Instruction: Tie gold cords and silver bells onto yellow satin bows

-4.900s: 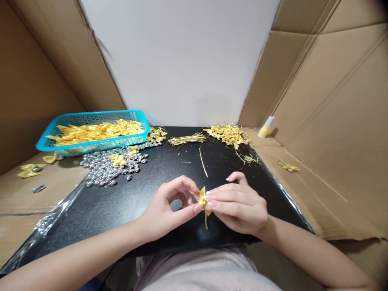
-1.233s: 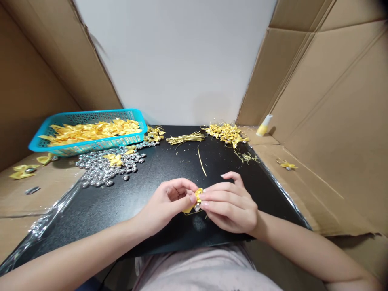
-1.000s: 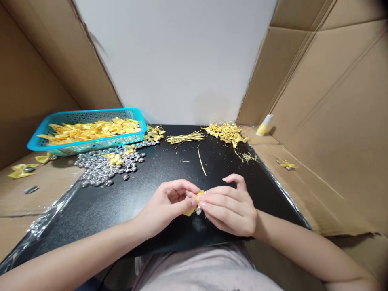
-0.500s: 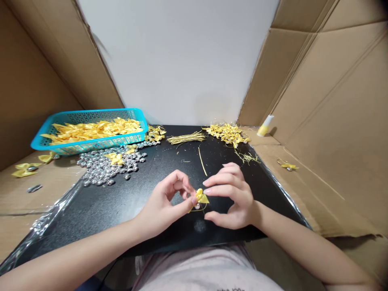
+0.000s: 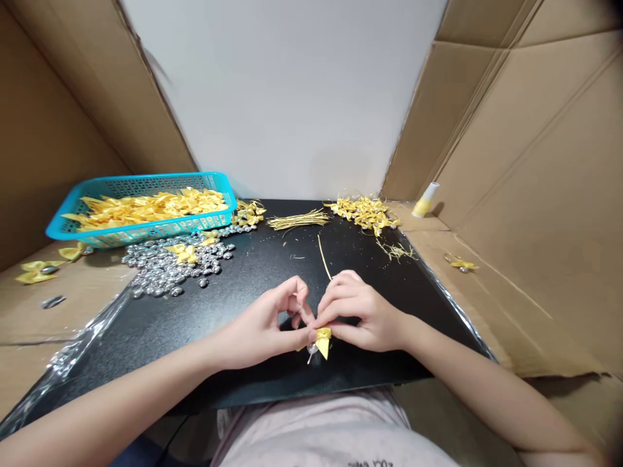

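Between my hands, low over the black table near its front edge, is a yellow ribbon bow point(image 5: 323, 341) with a silver bead point(image 5: 312, 348) at its lower left. A short thin end sticks down below the bead. My left hand point(image 5: 272, 324) pinches the bow from the left with thumb and forefinger. From the right, my right hand point(image 5: 360, 314) closes its thumb and fingertips on the bow's upper part; the fingertips hide some of it. Just beyond my right fingers lies a single gold twist tie point(image 5: 323, 254), its near end covered by them.
A blue basket point(image 5: 139, 228) of yellow bows stands back left, with many silver beads point(image 5: 165, 263) before it. A twist-tie bundle point(image 5: 298, 220) lies at the back, beaded bows point(image 5: 363, 213) piled to its right. Cut scraps point(image 5: 396, 251), a white-yellow cone point(image 5: 425, 200) and cardboard walls are at right.
My right hand opened off the bow half a second ago and has come back in, closing on it. The bow has turned, one tip now pointing down, and sits slightly lower.
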The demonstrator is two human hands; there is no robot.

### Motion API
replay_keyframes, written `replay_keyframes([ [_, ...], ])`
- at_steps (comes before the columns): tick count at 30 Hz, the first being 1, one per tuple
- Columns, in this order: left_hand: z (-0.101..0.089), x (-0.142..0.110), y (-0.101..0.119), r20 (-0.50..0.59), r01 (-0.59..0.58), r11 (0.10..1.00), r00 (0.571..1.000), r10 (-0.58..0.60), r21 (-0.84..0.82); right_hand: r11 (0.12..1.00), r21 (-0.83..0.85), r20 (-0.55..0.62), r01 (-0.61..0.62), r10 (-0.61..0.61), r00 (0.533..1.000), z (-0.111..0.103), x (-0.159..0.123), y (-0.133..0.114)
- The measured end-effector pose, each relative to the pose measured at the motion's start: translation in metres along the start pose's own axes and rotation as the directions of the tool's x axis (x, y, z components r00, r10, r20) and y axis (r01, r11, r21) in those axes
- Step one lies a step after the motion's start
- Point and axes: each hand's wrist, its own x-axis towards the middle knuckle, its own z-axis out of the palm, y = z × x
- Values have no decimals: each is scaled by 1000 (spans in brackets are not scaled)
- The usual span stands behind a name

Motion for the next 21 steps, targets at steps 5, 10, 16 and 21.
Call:
replay_keyframes([
  [5,-1,1,1,40,13,996,999,-9,-85,998,-61,-61,26,-30,998,-1,1,-1],
  [10,-3,0,4,34,2,995,999,1,-95,998,-64,-112,-26,19,994,-3,1,2],
  [16,-5,-2,2,3,-46,995,999,47,-87,994,-67,-123,-81,73,990,-10,0,9],
  [21,-7,-2,1,-11,-87,996,996,87,-25,991,20,-156,-132,133,979,-13,0,14],
])
